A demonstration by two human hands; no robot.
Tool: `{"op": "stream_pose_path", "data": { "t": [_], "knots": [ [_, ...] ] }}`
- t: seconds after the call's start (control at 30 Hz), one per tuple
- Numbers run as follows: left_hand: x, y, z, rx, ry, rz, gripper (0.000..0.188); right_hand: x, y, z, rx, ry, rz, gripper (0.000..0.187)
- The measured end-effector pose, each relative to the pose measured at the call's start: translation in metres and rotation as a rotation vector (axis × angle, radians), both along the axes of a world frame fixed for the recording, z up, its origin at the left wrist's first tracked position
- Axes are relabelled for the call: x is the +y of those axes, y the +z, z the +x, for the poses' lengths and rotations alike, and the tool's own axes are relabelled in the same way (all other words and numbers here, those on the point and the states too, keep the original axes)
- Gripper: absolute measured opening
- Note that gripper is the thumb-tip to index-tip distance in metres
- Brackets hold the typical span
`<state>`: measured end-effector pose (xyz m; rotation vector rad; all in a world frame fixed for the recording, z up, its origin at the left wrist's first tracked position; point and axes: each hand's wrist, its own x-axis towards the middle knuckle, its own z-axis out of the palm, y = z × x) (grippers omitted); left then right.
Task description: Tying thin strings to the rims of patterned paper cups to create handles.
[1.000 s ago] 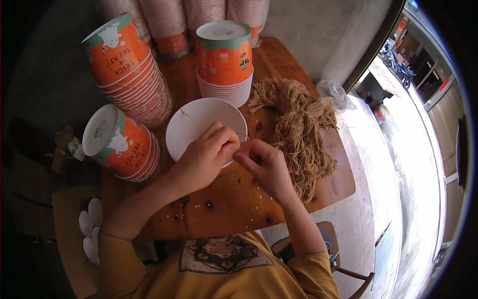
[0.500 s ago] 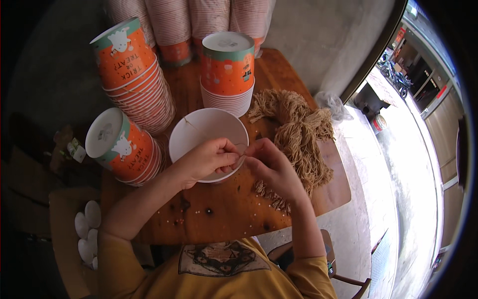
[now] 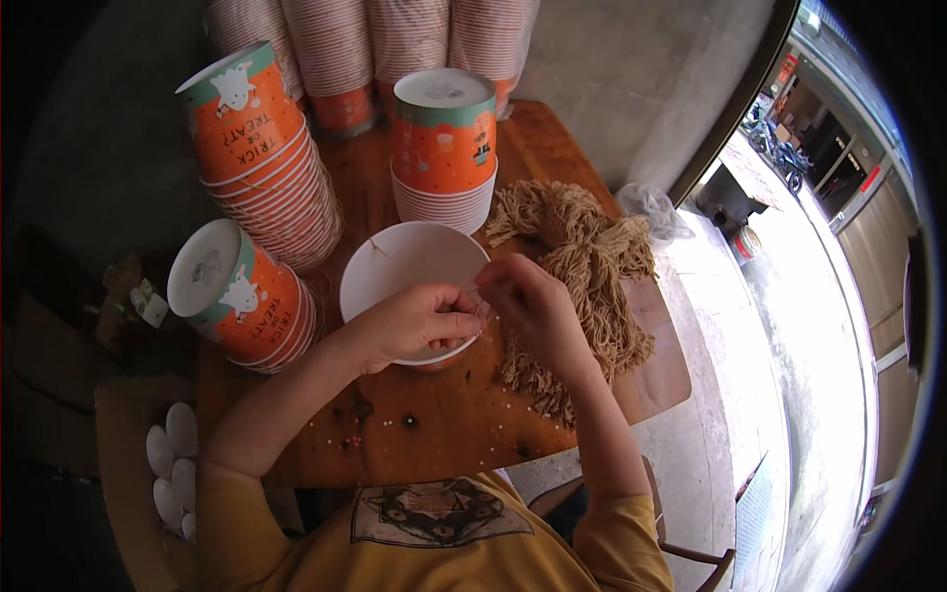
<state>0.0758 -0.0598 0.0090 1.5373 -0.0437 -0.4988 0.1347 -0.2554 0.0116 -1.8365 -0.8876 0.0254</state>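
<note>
An orange paper bucket stands upright with its white inside (image 3: 380, 271) facing me. A thin tan string hangs through its far-left wall. Over the near-right rim, my left hand (image 3: 431, 318) pinches a thin strand of string (image 3: 480, 314) between thumb and fingertips. Close beside it, my right hand (image 3: 531, 304) is closed at the fingertips on the same strand, its palm partly hidden. A thick bundle of tan twine (image 3: 597, 261) lies on the table just right of my right hand.
Upside-down stacks of orange buckets stand behind (image 3: 444, 148), at far left (image 3: 258, 148) and near left (image 3: 242, 296). Bagged stacks (image 3: 330, 59) line the wall. Small beads (image 3: 409, 420) dot the wooden table (image 3: 326, 449). A carton with white oval objects (image 3: 182, 429) sits lower left.
My right hand has lifted slightly up from the left hand, and the fingertips have moved a little apart. The left hand stays at the bucket's rim.
</note>
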Motion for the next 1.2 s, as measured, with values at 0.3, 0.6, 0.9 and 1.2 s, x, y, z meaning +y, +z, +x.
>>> {"op": "stream_pose_path", "data": {
  "t": [0.3,0.6,0.9,1.2],
  "knots": [
    [-0.002,0.002,0.004,0.011,0.006,-0.064,0.015,-0.022,-0.027,-0.030,-0.187,-0.083,-0.003,0.021],
    [-0.007,0.007,0.006,0.074,-0.011,-0.042,0.015,-0.003,-0.033,-0.049,-0.141,-0.222,0.070,0.018],
    [-0.008,0.000,0.010,0.142,0.063,-0.241,0.015,-0.004,-0.037,-0.050,-0.337,-0.318,0.013,0.018],
    [-0.001,0.001,0.008,0.159,0.096,-0.213,0.017,-0.014,-0.034,-0.046,-0.235,-0.181,-0.056,0.031]
  ]
}}
